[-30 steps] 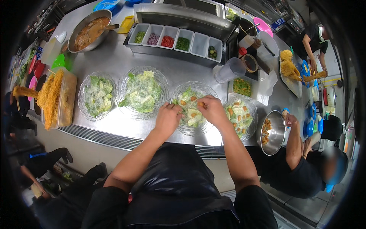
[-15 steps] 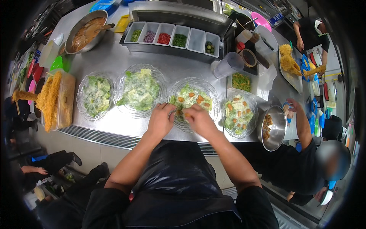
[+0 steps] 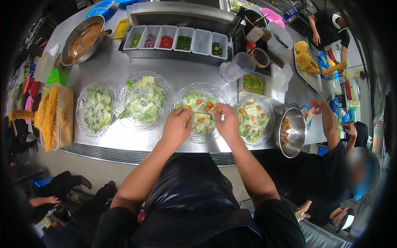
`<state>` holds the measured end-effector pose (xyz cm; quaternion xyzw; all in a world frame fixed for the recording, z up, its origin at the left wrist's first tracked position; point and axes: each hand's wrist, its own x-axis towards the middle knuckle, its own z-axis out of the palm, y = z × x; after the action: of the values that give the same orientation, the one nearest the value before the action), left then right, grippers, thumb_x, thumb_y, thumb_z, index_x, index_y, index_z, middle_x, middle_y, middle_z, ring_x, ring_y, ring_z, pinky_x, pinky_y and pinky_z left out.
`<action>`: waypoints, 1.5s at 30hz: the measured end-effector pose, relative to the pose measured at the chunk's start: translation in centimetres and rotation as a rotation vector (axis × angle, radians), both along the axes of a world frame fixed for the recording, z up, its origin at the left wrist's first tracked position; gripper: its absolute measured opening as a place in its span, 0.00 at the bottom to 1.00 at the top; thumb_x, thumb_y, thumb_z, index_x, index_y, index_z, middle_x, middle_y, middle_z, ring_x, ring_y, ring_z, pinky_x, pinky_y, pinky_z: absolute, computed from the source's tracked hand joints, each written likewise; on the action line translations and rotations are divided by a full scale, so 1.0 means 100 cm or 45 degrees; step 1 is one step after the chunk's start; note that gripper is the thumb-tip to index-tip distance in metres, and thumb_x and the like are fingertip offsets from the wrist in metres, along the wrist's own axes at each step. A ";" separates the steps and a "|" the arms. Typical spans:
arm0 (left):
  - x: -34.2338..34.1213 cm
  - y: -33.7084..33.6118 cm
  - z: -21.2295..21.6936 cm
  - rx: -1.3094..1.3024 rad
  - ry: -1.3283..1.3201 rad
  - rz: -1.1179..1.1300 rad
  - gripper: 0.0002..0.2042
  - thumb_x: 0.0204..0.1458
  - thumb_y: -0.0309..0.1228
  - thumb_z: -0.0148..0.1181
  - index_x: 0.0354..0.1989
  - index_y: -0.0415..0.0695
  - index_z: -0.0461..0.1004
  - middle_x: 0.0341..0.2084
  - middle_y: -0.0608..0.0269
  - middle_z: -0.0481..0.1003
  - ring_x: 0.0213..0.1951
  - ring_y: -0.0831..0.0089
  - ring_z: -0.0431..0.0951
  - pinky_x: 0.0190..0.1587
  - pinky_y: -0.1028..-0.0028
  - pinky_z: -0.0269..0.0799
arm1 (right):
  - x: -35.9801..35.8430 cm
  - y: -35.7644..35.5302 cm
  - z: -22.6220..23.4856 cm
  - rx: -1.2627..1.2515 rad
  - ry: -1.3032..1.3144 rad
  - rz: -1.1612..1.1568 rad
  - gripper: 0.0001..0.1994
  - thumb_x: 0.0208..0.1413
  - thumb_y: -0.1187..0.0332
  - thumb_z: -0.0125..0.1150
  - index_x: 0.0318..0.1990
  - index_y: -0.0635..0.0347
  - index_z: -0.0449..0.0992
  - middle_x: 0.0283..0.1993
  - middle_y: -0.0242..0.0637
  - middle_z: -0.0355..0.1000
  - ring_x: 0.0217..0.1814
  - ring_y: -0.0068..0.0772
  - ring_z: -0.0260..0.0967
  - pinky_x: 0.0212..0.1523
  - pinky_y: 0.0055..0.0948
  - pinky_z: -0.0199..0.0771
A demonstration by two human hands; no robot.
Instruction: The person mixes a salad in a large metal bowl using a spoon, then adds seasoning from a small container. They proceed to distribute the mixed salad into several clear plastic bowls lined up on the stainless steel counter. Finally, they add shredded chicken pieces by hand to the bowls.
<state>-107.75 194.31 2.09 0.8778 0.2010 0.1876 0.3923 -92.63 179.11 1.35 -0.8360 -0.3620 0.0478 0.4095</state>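
Far left of the steel counter (image 3: 111,68): a clear tub of yellow shredded strands (image 3: 51,118). Next, a glass bowl of dressed green salad (image 3: 96,108), then a larger salad bowl (image 3: 142,99), neither with croutons. Centre: the third salad bowl (image 3: 200,109), clear glass, pale green leaves with creamy dressing and orange-brown croutons on top, sitting just in front of the person. Left hand (image 3: 175,128) rests over its near-left rim, fingers curled loosely; contents not discernible. Right hand (image 3: 226,120) is over the near-right side, fingertips pinched narrow on a small pale piece. Right of it: a fourth crouton-topped bowl (image 3: 253,119), then a metal mixing bowl (image 3: 291,132) by a co-worker's hand (image 3: 314,109).
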 end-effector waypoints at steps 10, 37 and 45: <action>0.109 0.019 -0.005 0.417 0.247 -0.605 0.18 0.49 0.20 0.55 0.49 0.46 0.79 0.46 0.59 0.78 0.56 0.53 0.71 0.60 0.57 0.63 | 0.033 -0.021 0.013 -0.015 0.105 -0.097 0.12 0.53 0.73 0.69 0.44 0.65 0.79 0.39 0.47 0.77 0.34 0.44 0.74 0.36 0.36 0.75; 0.084 -0.036 0.069 0.103 0.105 -0.273 0.14 0.53 0.22 0.61 0.49 0.39 0.78 0.48 0.48 0.75 0.47 0.51 0.78 0.49 0.63 0.74 | 0.264 -0.328 -0.070 -0.269 0.080 -0.656 0.09 0.54 0.73 0.67 0.43 0.61 0.81 0.43 0.46 0.81 0.46 0.41 0.80 0.48 0.34 0.78; 0.049 -0.069 0.080 0.013 0.201 -0.048 0.15 0.53 0.22 0.62 0.50 0.41 0.78 0.46 0.57 0.77 0.34 0.71 0.73 0.35 0.71 0.69 | 0.406 -0.390 -0.002 -1.088 -0.517 -1.068 0.08 0.58 0.68 0.55 0.38 0.59 0.80 0.43 0.46 0.80 0.49 0.48 0.78 0.49 0.43 0.77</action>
<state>-102.82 187.46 10.12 0.8955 0.2137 0.1113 0.3742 -52.00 140.14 1.16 -0.9890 -0.0230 -0.1360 -0.0534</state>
